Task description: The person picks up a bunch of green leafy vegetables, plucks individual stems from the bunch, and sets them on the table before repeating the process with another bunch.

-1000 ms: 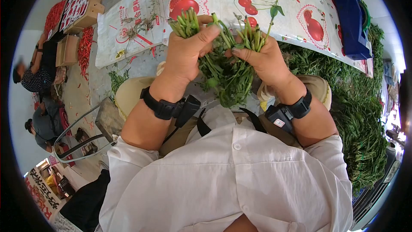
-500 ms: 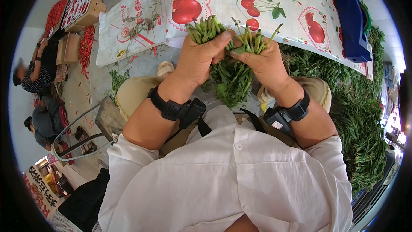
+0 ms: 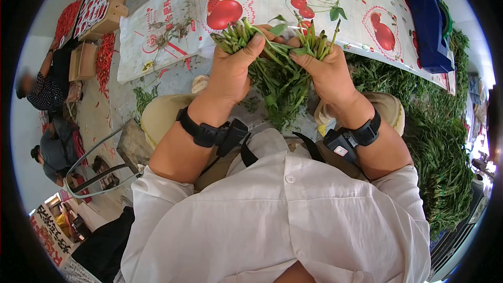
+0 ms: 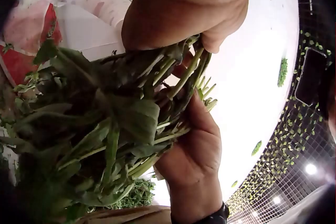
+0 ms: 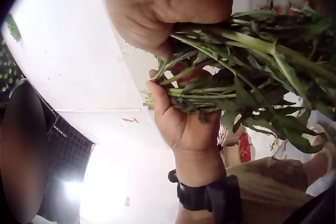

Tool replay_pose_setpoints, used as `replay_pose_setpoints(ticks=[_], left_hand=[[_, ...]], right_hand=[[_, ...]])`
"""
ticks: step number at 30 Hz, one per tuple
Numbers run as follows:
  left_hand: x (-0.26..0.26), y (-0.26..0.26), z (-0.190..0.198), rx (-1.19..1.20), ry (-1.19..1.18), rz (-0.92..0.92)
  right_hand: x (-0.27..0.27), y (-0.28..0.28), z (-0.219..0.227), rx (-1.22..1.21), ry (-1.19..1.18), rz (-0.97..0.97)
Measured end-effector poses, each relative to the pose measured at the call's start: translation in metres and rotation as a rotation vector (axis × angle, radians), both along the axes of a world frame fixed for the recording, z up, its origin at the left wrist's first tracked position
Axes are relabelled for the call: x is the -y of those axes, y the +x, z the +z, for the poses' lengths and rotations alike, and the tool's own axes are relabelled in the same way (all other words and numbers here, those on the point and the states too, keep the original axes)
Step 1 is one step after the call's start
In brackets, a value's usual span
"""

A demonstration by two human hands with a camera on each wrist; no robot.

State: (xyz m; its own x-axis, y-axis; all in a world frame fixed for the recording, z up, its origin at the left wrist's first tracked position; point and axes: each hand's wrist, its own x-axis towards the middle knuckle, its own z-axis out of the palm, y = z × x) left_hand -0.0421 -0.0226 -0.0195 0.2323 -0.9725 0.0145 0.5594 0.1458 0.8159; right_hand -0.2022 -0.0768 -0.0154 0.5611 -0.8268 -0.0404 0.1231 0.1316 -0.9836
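Note:
Both hands hold leafy green stems upside the lap, cut ends pointing away from the body. My left hand (image 3: pixel 230 71) grips a thick bunch of stems (image 3: pixel 236 37), its thumb laid across them. A smaller bunch (image 3: pixel 314 43) is gripped in my right hand (image 3: pixel 330 76), thumb over the stems. A few stems and a loose leaf (image 3: pixel 278 29) span the gap between the two hands. Below the fists the leaves (image 3: pixel 280 99) hang together in one mass. In the left wrist view, leaves (image 4: pixel 105 129) trail away from both hands; the fingers' far sides are partly hidden.
A table with a fruit-print cloth (image 3: pixel 335 0) stands ahead, bearing a blue tape dispenser (image 3: pixel 429 31) at right. Heaped greens (image 3: pixel 435 141) lie to the right. At left are a white sack (image 3: pixel 157 36), red chillies (image 3: pixel 105 60), a cardboard box (image 3: pixel 83 62) and two people.
The hands came close together, then moved apart again, the left one shifting back leftward with its bunch. Stems and a leaf now stretch between them.

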Motion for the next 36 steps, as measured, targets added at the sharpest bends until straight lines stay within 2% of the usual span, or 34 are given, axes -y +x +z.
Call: replay_pose_setpoints(ticks=[7, 11, 14, 17, 18, 21, 22, 25, 28, 31, 32, 36], left_hand=[[0.0, 0.007, -0.003, -0.025, 0.007, 0.021], [0.0, 0.012, 0.004, -0.087, -0.039, -0.026], [0.002, 0.016, 0.003, -0.066, -0.056, 0.049], [-0.002, 0.026, 0.009, -0.114, -0.086, 0.019], [-0.002, 0.028, 0.009, -0.115, -0.069, 0.09], [0.002, 0.054, 0.008, -0.325, -0.153, -0.065], [0.003, 0.055, 0.012, -0.162, -0.09, 0.072], [0.001, 0.057, 0.018, 0.183, 0.05, 0.161], [-0.003, 0.044, 0.02, 0.325, 0.041, 0.091], [-0.006, 0.02, 0.021, 0.364, 0.129, 0.023], [-0.008, 0.011, 0.018, 0.294, 0.176, 0.037], [-0.005, -0.003, 0.015, 0.199, 0.127, -0.04]], right_hand=[[0.003, -0.002, 0.004, -0.076, -0.043, -0.017], [0.007, -0.004, 0.0, -0.004, -0.025, -0.036], [0.009, -0.006, 0.001, 0.004, -0.007, -0.033], [0.01, -0.009, 0.003, 0.014, 0.043, -0.042], [0.01, -0.01, 0.004, 0.028, 0.078, -0.05], [0.01, -0.012, 0.006, 0.031, 0.078, -0.061], [0.01, -0.013, 0.006, 0.026, 0.06, -0.062], [0.009, -0.015, 0.007, 0.01, 0.068, -0.088], [0.011, -0.017, 0.002, 0.065, 0.058, -0.085], [0.006, -0.01, 0.003, 0.079, 0.043, -0.078], [0.004, -0.007, 0.004, 0.088, 0.035, -0.082], [-0.003, 0.0, 0.003, 0.126, 0.018, -0.09]])
